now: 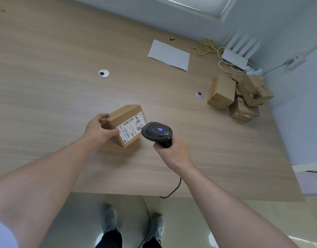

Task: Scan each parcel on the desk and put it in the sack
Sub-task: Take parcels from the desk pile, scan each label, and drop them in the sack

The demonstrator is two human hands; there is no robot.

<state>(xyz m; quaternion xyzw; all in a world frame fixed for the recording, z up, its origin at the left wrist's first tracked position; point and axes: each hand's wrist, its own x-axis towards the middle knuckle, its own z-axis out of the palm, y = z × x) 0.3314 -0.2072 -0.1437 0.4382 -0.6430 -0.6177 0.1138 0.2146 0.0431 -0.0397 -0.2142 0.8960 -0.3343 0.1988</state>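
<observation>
— Pale wood counter [55, 97] fills most of my view, grey wall along the back and right. What's on it besides the job?

— Two round cable grommets [103, 73], white sheet of paper [169, 54] further back, and a white router [238, 52] in the far right corner w/ yellow and white cables [210, 48] tangled beside it.

— Where's the parcel [126, 123]?

— Near the front middle of the counter. My left hand [97, 128] grips its left end, thumb on the label side, fingers curled over the far edge. White label w/ barcodes and handwriting faces up toward me.

— And the right?

— My right hand [172, 152] is wrapped round the handle of the black scanner [156, 131]. Head sits just beside the parcel's right edge, blue light on top. Its cord [173, 189] drops off the front edge to the floor.

— Anything blocking?

— Nothing between scanner and label. More parcels [241, 94] are piled at the right side, touching each other, well apart from the one I hold. Can't see a sack. My shoes [110, 218] on grey floor below.
</observation>
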